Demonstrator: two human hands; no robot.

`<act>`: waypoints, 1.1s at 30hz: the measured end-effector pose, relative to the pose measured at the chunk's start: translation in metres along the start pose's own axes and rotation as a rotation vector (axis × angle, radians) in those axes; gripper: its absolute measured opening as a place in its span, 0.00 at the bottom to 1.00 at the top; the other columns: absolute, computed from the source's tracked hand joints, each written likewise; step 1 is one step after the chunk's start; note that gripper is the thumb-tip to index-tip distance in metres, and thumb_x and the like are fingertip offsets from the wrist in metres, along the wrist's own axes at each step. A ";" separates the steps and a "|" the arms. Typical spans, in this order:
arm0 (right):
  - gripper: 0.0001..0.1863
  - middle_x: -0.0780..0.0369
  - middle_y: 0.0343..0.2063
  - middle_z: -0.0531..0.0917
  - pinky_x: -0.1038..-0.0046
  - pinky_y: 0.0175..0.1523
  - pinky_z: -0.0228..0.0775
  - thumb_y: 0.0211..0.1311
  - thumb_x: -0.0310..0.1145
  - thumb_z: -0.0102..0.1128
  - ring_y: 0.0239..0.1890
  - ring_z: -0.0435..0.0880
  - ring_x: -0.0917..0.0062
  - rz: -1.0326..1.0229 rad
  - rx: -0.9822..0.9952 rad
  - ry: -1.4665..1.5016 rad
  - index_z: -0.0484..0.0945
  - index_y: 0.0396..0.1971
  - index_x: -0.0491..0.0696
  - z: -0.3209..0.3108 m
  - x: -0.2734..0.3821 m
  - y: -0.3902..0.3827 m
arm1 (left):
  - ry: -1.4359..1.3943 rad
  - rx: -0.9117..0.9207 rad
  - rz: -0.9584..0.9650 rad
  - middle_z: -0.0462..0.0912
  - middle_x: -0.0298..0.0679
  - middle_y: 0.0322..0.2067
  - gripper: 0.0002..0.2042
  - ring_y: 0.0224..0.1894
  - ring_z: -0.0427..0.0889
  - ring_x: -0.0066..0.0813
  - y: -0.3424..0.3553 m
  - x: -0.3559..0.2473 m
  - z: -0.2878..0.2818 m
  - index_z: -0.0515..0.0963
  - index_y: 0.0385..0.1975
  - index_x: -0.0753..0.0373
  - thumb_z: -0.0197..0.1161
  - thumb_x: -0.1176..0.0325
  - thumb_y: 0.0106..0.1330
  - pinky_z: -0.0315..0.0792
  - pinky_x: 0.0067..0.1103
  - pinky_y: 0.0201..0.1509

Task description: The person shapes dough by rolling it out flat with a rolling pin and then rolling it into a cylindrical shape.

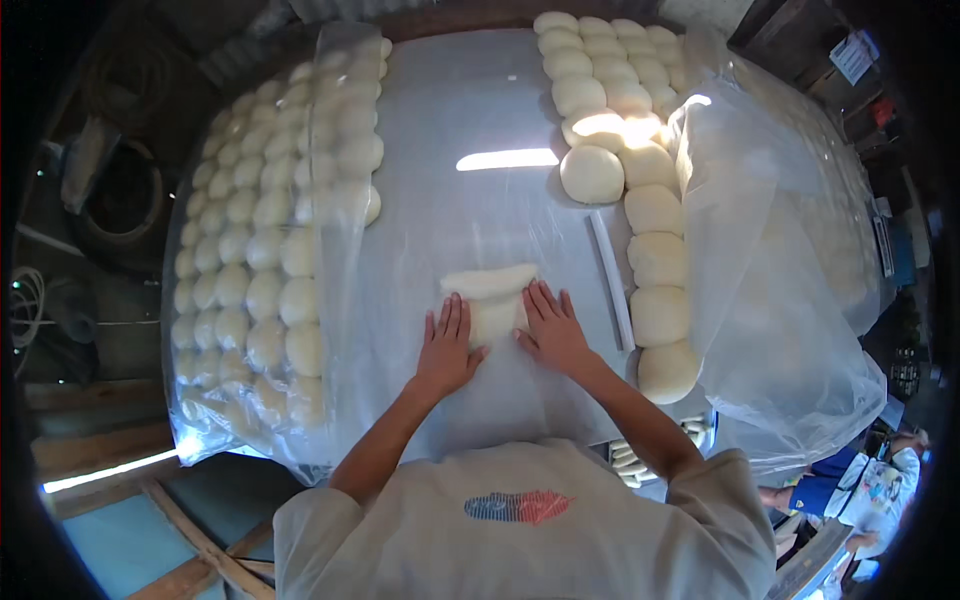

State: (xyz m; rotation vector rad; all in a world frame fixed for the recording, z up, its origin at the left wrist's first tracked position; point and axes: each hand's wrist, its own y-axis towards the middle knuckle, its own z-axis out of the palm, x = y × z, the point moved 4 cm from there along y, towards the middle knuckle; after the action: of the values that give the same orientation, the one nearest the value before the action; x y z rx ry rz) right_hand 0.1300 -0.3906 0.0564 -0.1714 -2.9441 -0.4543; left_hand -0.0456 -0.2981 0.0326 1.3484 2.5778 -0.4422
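Observation:
In the middle of the smooth grey table [420, 120] lies a flattened piece of pale dough [495, 320], its far edge folded over into a thick roll. My left hand [450, 345] rests on the left side of the dough, fingers stretched out and fingertips at the roll. On the right side, my right hand [550, 328] lies with its fingers extended and its fingertips by the roll's right end. Neither hand grasps anything. A long, thin, pale bar [610, 280] lies to the right of my right hand, beside a column of dough balls [658, 260].
Rows of dough balls [235, 245] under clear plastic sheeting [340, 260] cover the table's left side. More plastic [780, 290] drapes over the right side. Shaped dough pieces [628, 463] sit below the table's near right edge. Another person [870, 495] is at the lower right.

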 end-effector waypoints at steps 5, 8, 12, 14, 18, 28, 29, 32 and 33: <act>0.28 0.48 0.61 0.67 0.53 0.68 0.52 0.64 0.48 0.49 0.65 0.63 0.57 0.333 0.390 0.311 0.70 0.55 0.41 -0.025 -0.027 0.054 | -0.092 0.729 -0.145 0.46 0.55 0.69 0.40 0.72 0.47 0.46 0.049 0.002 -0.063 0.46 0.67 0.72 0.54 0.49 0.65 0.46 0.47 0.70; 0.30 0.48 0.63 0.64 0.53 0.68 0.51 0.63 0.48 0.52 0.66 0.61 0.57 0.234 0.025 0.263 0.67 0.57 0.40 -0.001 -0.010 0.033 | -0.232 -0.129 -0.009 0.44 0.59 0.69 0.41 0.72 0.45 0.50 0.053 0.010 -0.055 0.45 0.67 0.75 0.56 0.53 0.65 0.47 0.46 0.70; 0.34 0.47 0.64 0.60 0.54 0.69 0.51 0.62 0.48 0.54 0.68 0.57 0.56 0.099 0.118 0.094 0.64 0.60 0.38 0.004 0.026 -0.038 | -0.033 -0.190 0.008 0.45 0.57 0.69 0.42 0.72 0.46 0.51 -0.006 -0.007 -0.012 0.45 0.67 0.73 0.59 0.54 0.63 0.46 0.49 0.70; 0.34 0.47 0.64 0.60 0.53 0.68 0.51 0.62 0.48 0.54 0.68 0.58 0.56 0.093 0.203 0.132 0.64 0.60 0.38 -0.001 0.028 -0.056 | 0.061 -0.018 0.020 0.49 0.56 0.69 0.41 0.72 0.48 0.48 -0.051 -0.015 0.008 0.48 0.67 0.72 0.60 0.53 0.62 0.47 0.51 0.69; 0.33 0.48 0.65 0.59 0.50 0.69 0.49 0.61 0.48 0.56 0.68 0.58 0.57 0.387 0.571 0.398 0.65 0.60 0.42 -0.042 0.011 -0.022 | 0.004 0.389 -0.037 0.54 0.54 0.67 0.40 0.71 0.52 0.46 -0.037 -0.020 -0.047 0.53 0.66 0.69 0.61 0.52 0.60 0.48 0.50 0.69; 0.44 0.48 0.65 0.60 0.45 0.67 0.49 0.51 0.39 0.66 0.67 0.59 0.54 0.097 0.369 0.228 0.54 0.67 0.48 -0.028 0.044 -0.058 | 0.001 0.201 0.012 0.54 0.47 0.68 0.44 0.70 0.52 0.45 -0.059 -0.025 -0.040 0.53 0.67 0.60 0.69 0.53 0.53 0.50 0.48 0.69; 0.45 0.50 0.65 0.59 0.46 0.68 0.48 0.49 0.36 0.67 0.67 0.59 0.55 0.123 0.247 0.198 0.54 0.67 0.50 -0.034 0.043 -0.046 | 0.013 0.033 0.020 0.54 0.47 0.68 0.44 0.70 0.53 0.44 -0.047 -0.021 -0.045 0.54 0.67 0.60 0.70 0.55 0.52 0.50 0.47 0.69; 0.43 0.52 0.63 0.62 0.47 0.68 0.48 0.46 0.29 0.67 0.67 0.60 0.58 0.160 0.081 0.139 0.58 0.65 0.49 -0.026 0.040 -0.031 | 0.030 -0.159 0.052 0.59 0.46 0.65 0.42 0.68 0.57 0.42 -0.022 -0.016 -0.035 0.56 0.66 0.59 0.71 0.63 0.51 0.48 0.45 0.70; 0.40 0.52 0.62 0.64 0.48 0.68 0.49 0.46 0.28 0.65 0.66 0.62 0.59 0.124 0.215 0.203 0.61 0.63 0.47 -0.013 0.039 -0.027 | -0.002 -0.022 0.086 0.61 0.44 0.64 0.37 0.68 0.58 0.42 -0.014 -0.014 -0.028 0.58 0.65 0.61 0.68 0.66 0.53 0.49 0.45 0.69</act>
State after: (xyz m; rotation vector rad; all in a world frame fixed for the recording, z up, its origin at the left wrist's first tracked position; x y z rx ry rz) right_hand 0.0900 -0.4163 0.0678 -0.2627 -2.7387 -0.1269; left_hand -0.0508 -0.3064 0.0659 1.4446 2.5043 -0.3995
